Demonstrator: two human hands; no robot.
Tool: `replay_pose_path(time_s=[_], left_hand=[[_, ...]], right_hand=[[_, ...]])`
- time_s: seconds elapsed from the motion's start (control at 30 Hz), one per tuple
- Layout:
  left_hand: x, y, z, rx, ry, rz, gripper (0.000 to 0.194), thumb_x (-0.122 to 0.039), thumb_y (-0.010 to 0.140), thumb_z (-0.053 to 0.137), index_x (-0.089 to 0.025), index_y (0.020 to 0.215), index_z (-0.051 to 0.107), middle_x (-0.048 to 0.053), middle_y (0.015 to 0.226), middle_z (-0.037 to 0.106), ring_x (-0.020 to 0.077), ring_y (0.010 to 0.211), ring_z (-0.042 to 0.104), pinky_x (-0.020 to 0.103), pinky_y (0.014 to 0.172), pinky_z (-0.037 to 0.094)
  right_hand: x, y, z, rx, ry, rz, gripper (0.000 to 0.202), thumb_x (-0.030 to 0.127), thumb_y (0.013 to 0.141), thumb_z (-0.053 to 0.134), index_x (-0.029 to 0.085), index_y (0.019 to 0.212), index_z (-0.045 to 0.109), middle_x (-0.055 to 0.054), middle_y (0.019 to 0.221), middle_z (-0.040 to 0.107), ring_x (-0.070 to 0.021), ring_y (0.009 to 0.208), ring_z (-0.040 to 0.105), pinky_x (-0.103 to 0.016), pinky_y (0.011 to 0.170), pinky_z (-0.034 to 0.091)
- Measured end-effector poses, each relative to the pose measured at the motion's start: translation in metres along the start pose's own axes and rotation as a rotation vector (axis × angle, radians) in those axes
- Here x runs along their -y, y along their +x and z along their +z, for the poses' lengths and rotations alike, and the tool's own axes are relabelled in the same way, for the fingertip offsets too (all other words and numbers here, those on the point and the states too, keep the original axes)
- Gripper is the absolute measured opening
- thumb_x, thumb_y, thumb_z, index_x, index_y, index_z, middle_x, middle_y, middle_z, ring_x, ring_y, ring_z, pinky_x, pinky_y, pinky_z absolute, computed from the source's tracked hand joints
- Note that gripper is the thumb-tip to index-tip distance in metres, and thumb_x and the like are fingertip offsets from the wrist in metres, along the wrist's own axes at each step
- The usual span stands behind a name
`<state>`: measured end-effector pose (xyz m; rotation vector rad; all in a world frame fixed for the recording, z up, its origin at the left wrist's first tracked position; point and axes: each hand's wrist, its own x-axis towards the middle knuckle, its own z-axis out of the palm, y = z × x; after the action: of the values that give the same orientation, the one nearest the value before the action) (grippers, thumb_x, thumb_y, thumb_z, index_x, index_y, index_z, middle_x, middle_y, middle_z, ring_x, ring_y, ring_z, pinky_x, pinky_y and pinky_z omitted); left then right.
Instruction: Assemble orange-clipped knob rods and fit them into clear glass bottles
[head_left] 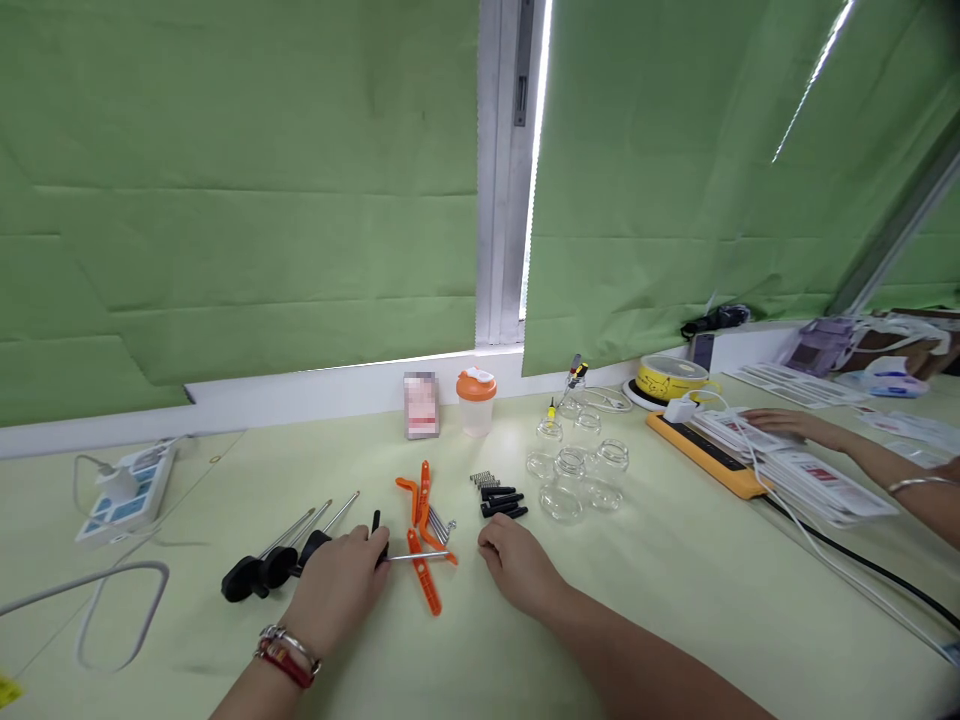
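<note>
My left hand (349,572) is closed around a black-headed part with a thin metal rod (416,556), which points right across the orange plastic levers (424,575). My right hand (517,562) is curled shut on the table, right of the rod's tip and apart from it; whatever its fingers hold is hidden. Left of my left hand lie several black heads with metal rods (279,566). Beyond my hands are small metal pins (438,524), small springs (484,480) and black tubes (504,509). Several clear glass jars (568,495) stand further right.
A cup with an orange lid (476,415) and a blurred box (421,405) stand by the wall. Power strips lie left (142,490) and right (709,455), with cables trailing. Screwdrivers (576,372) stand behind the jars. At right, another person's hand (784,423) rests on packaged papers (825,485).
</note>
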<state>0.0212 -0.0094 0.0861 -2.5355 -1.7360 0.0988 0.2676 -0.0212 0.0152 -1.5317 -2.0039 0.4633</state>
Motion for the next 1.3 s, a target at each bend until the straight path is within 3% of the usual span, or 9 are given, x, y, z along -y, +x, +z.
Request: replay_pose_path(time_s=[0.2, 0.37, 0.53, 0.67, 0.8, 0.9, 1.03, 1.17, 1.3], left_hand=[[0.001, -0.020, -0.025, -0.112, -0.338, 0.019, 0.018, -0.034, 0.085, 0.038, -0.024, 0.088, 0.052, 0.002, 0.083, 0.057, 0.0186, 0.071, 0.054, 0.029, 0.062, 0.036], [-0.020, -0.031, -0.040, 0.070, -0.810, -0.013, 0.019, -0.035, 0.078, 0.041, -0.022, 0.065, 0.042, -0.004, 0.060, 0.045, 0.0149, 0.060, 0.044, 0.026, 0.057, 0.032], [-0.034, -0.024, -0.015, 0.445, -1.247, -0.361, 0.017, -0.039, 0.063, 0.044, -0.022, 0.065, 0.040, -0.007, 0.058, 0.032, 0.0095, 0.048, 0.027, 0.022, 0.043, 0.016], [-0.033, -0.015, 0.011, 0.562, -1.365, -0.472, 0.019, -0.039, 0.062, 0.050, -0.022, 0.070, 0.044, -0.009, 0.056, 0.030, 0.0069, 0.043, 0.022, 0.020, 0.041, 0.012], [-0.031, -0.010, 0.018, 0.638, -1.377, -0.490, 0.024, -0.045, 0.069, 0.048, -0.023, 0.076, 0.045, -0.010, 0.054, 0.030, 0.0052, 0.039, 0.016, 0.020, 0.040, 0.007], [-0.033, -0.009, 0.016, 0.565, -1.344, -0.295, 0.033, -0.053, 0.070, 0.053, -0.022, 0.077, 0.047, -0.009, 0.057, 0.035, 0.0054, 0.041, 0.021, 0.020, 0.040, 0.014], [-0.036, -0.011, 0.020, 0.300, -1.227, 0.028, 0.032, -0.039, 0.062, 0.069, -0.018, 0.080, 0.054, -0.005, 0.068, 0.046, 0.0103, 0.061, 0.040, 0.021, 0.055, 0.034], [-0.037, -0.008, 0.031, 0.170, -1.168, 0.005, 0.024, -0.032, 0.068, 0.063, -0.017, 0.086, 0.059, -0.003, 0.074, 0.051, 0.0141, 0.070, 0.046, 0.024, 0.065, 0.038], [-0.034, -0.002, 0.034, 0.131, -1.156, -0.001, 0.023, -0.034, 0.072, 0.058, -0.018, 0.088, 0.062, -0.002, 0.075, 0.055, 0.0160, 0.073, 0.049, 0.025, 0.069, 0.040]], right_hand=[[-0.003, 0.000, 0.000, -0.044, 0.127, 0.001, 0.013, 0.015, 0.083, 0.046, 0.018, 0.079, 0.058, -0.003, 0.084, 0.057, -0.0147, 0.073, 0.053, -0.025, 0.065, 0.039], [-0.005, 0.001, -0.005, 0.019, 0.623, 0.068, 0.011, 0.028, 0.083, 0.053, 0.019, 0.080, 0.056, 0.002, 0.065, 0.050, -0.0108, 0.058, 0.045, -0.023, 0.054, 0.035], [0.003, -0.005, -0.013, 0.132, 1.100, 0.137, 0.027, 0.044, 0.079, 0.060, 0.017, 0.082, 0.057, 0.001, 0.065, 0.055, -0.0090, 0.053, 0.048, -0.021, 0.048, 0.036], [0.010, -0.010, -0.010, 0.184, 1.257, 0.113, 0.030, 0.044, 0.077, 0.064, 0.016, 0.085, 0.057, -0.005, 0.085, 0.063, -0.0117, 0.061, 0.058, -0.024, 0.052, 0.044], [0.011, -0.012, -0.004, 0.201, 1.284, 0.123, 0.028, 0.040, 0.077, 0.067, 0.015, 0.082, 0.057, -0.002, 0.070, 0.064, -0.0124, 0.060, 0.060, -0.028, 0.060, 0.048], [0.009, -0.011, -0.001, 0.173, 1.279, 0.167, 0.030, 0.042, 0.075, 0.068, 0.015, 0.081, 0.057, -0.003, 0.067, 0.066, -0.0141, 0.063, 0.063, -0.030, 0.065, 0.049], [0.007, -0.010, 0.001, 0.144, 1.288, 0.212, 0.034, 0.044, 0.072, 0.070, 0.015, 0.080, 0.057, -0.005, 0.071, 0.069, -0.0154, 0.068, 0.065, -0.031, 0.069, 0.050], [0.004, -0.007, 0.000, 0.103, 1.335, 0.246, 0.034, 0.044, 0.070, 0.072, 0.015, 0.079, 0.057, -0.005, 0.074, 0.068, -0.0159, 0.071, 0.066, -0.032, 0.070, 0.050], [-0.002, -0.001, -0.001, -0.004, 1.352, 0.289, 0.032, 0.041, 0.068, 0.074, 0.016, 0.077, 0.057, -0.001, 0.073, 0.064, -0.0107, 0.060, 0.058, -0.026, 0.060, 0.046]])
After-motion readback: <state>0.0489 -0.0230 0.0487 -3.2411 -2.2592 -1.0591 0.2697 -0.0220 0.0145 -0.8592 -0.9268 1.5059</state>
